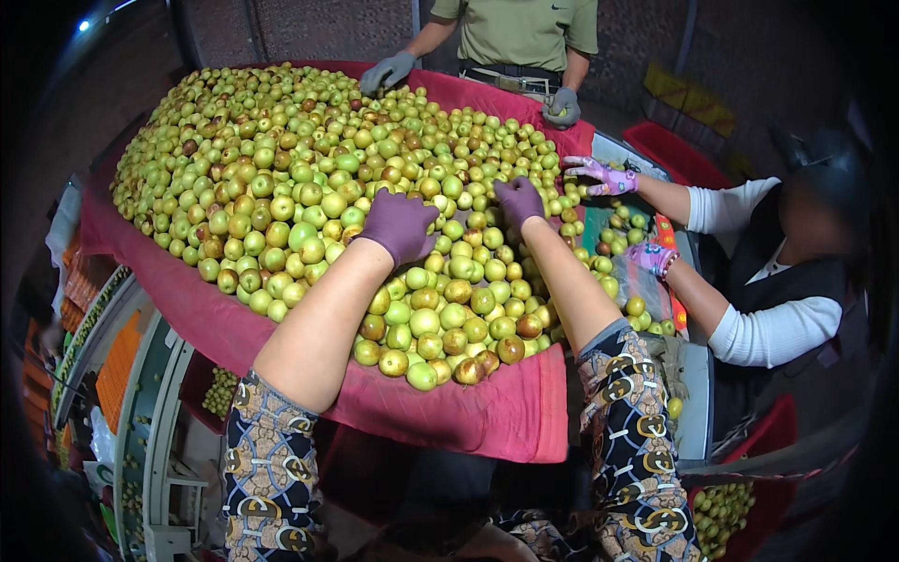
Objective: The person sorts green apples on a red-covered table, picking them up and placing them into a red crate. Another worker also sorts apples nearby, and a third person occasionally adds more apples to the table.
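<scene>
A big heap of small round green and brown-speckled fruit [272,159] lies on a pink cloth [487,421]. Both my hands wear purple gloves and reach into the heap. My left hand [398,227], left of centre, has its fingers curled down among the fruit, so what they hold is hidden. My right hand [518,201] is a little farther forward and to the right, also with bent fingers against the fruit; I cannot make out what is inside them. Looser fruit [454,318] lies between and below my forearms.
A person in a green shirt [520,28] with grey gloves stands across the heap. A co-worker in flowered gloves [787,318] works on the right at a metal-edged chute [693,365] with fruit. Red crates [674,150] stand beside them. A conveyor [140,403] runs at the left.
</scene>
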Tool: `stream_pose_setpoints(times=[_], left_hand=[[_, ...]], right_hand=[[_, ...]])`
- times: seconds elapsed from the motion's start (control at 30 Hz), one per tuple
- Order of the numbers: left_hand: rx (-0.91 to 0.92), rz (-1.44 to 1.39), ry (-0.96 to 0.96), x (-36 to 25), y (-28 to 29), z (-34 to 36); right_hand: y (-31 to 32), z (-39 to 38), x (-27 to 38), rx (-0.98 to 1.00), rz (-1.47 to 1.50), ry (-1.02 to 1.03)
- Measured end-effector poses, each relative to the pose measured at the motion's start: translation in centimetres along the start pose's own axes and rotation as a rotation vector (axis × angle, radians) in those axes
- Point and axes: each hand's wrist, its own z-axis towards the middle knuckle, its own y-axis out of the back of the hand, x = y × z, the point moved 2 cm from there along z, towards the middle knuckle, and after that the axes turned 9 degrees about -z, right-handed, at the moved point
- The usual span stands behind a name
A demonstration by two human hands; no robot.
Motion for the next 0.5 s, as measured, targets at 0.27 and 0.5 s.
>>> stream_pose_setpoints(times=[0.27, 0.5], left_hand=[[-0.052, -0.041, -0.053, -0.5, -0.1, 0.0], [-0.032, -0.018, -0.027, -1.0, 0.5, -0.3]], right_hand=[[-3.4, 8.3, -2.9, 0.019, -0.072, 0.137], [-1.7, 8.6, 4.5, 0.471, -0.816, 0.01]])
